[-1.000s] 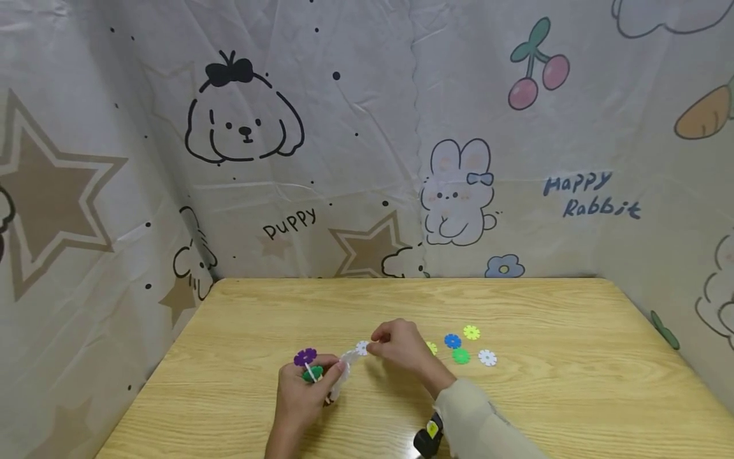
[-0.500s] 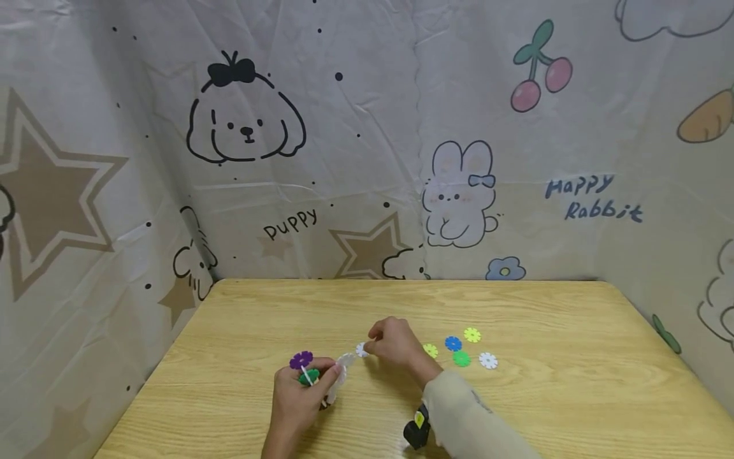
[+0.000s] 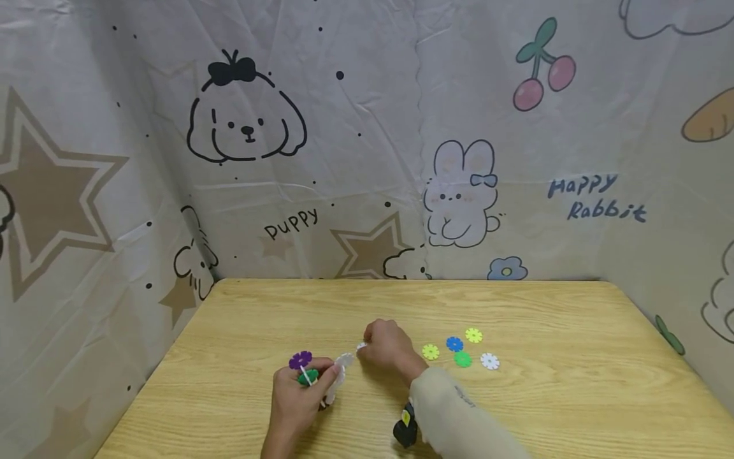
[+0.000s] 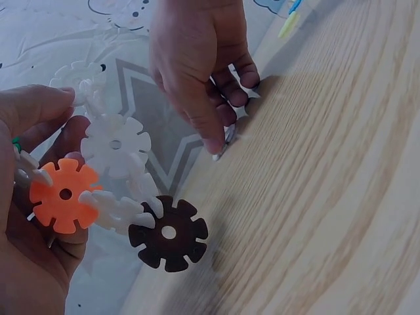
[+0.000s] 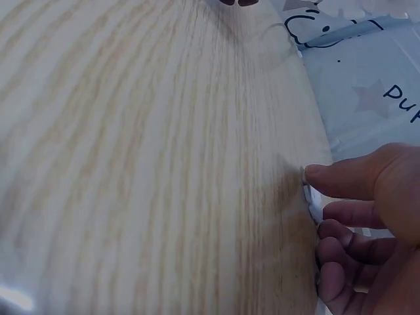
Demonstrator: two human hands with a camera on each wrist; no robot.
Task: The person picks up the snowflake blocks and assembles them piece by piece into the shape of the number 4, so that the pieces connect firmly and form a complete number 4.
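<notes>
My left hand grips a built-up piece of interlocking snowflake discs above the table. The piece shows a purple disc on a white stem, a green disc, and white discs. An orange disc and a dark brown disc hang lower on it, while the fingers cover other parts. To the right, my right hand is down at the tabletop, thumb and fingers pinching a loose white snowflake disc. Most of that disc is hidden by the hand.
Loose discs lie right of my right hand: two yellow, one blue, one green, one white. A black device with a yellow mark is beside the right sleeve. Printed cloth hangs behind the wooden table.
My right hand has shifted slightly left and now covers more of the white disc. My left hand, with the built-up piece, drew a little left and has since stayed nearly still.
</notes>
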